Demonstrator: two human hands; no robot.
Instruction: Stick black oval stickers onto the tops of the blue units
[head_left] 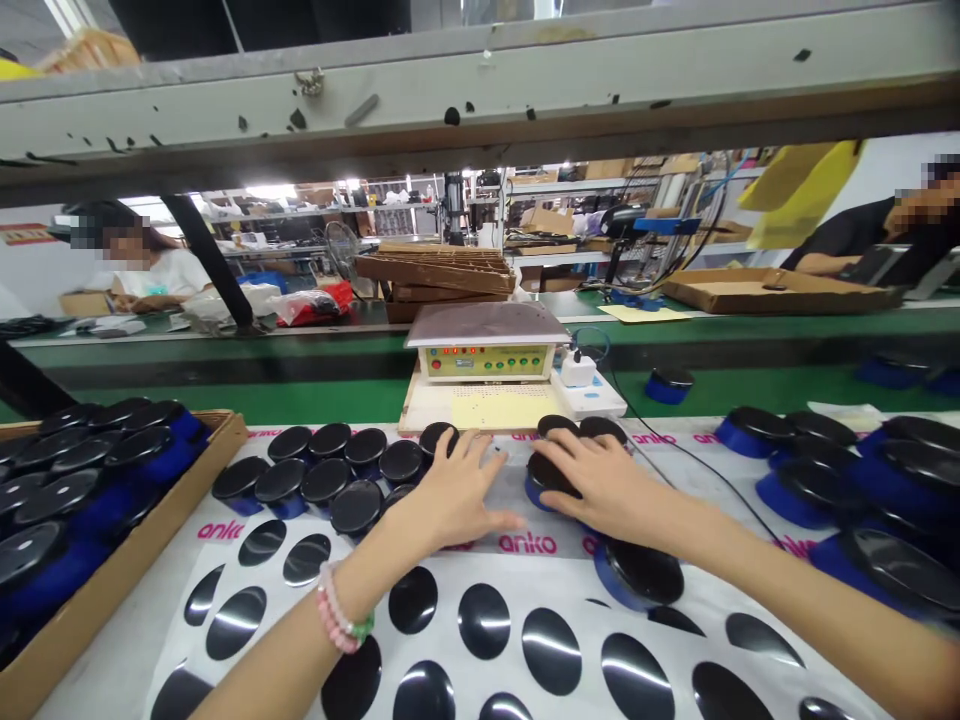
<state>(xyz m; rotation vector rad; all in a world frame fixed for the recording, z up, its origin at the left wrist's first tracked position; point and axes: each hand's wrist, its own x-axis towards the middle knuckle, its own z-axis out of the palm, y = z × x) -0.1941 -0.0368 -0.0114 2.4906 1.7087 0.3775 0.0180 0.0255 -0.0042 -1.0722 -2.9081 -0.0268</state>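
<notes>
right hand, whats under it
The right hand rests palm-down on a round black-topped, blue-sided puck; only its left edge shows, the rest is covered.

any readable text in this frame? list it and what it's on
"anko" in pink, repeated on the white printed sheet under the hands.
Labels on the tester box front panel: too small to read.
Red sign on the far left wall: blurred, unreadable.
</notes>
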